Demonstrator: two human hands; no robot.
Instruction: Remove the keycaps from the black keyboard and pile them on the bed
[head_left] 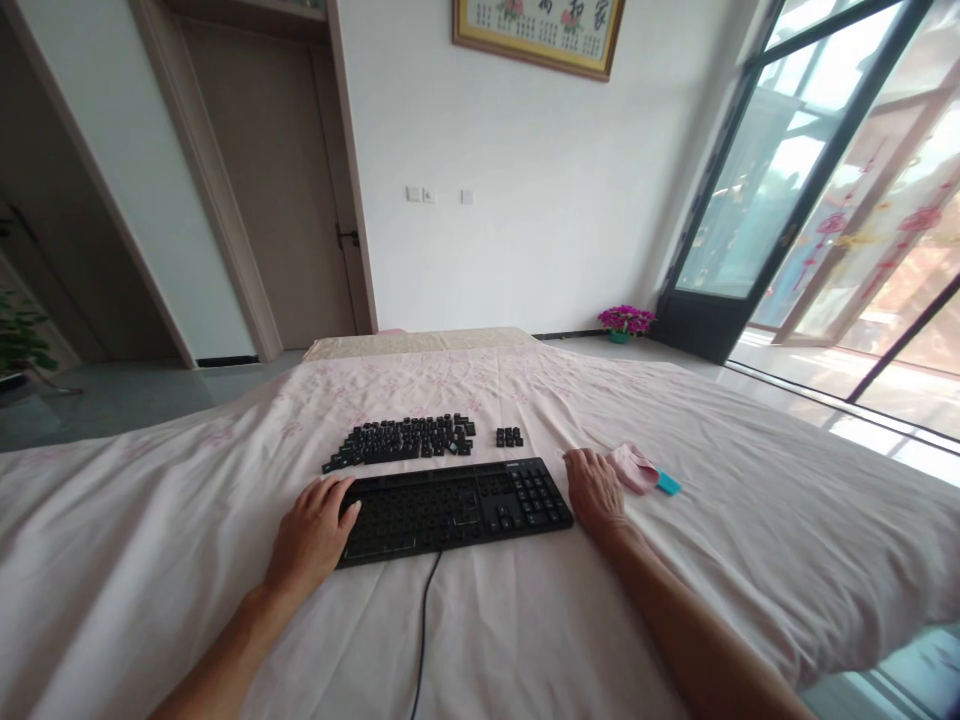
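A black keyboard (450, 512) lies on the pale pink cloth, many of its keys off on the left and middle, with the number pad keys still on at the right. My left hand (319, 520) grips its left end, thumb and fingertips at the edge. Beside the right end, my right hand (596, 488) rests palm down on the cloth, fingers stretched forward; its thumb is hidden. Loose black keycaps (405, 438) lie in rows behind the keyboard, with a smaller group of keycaps (509, 437) to their right.
Right of my right hand lie a pink cloth (634, 468) and a flat blue piece (668, 483). The keyboard's cable (424, 620) runs toward me over the wrinkled pink tablecloth (225, 520). Beyond are a door (262, 180), a wall and a pot of purple flowers (626, 320).
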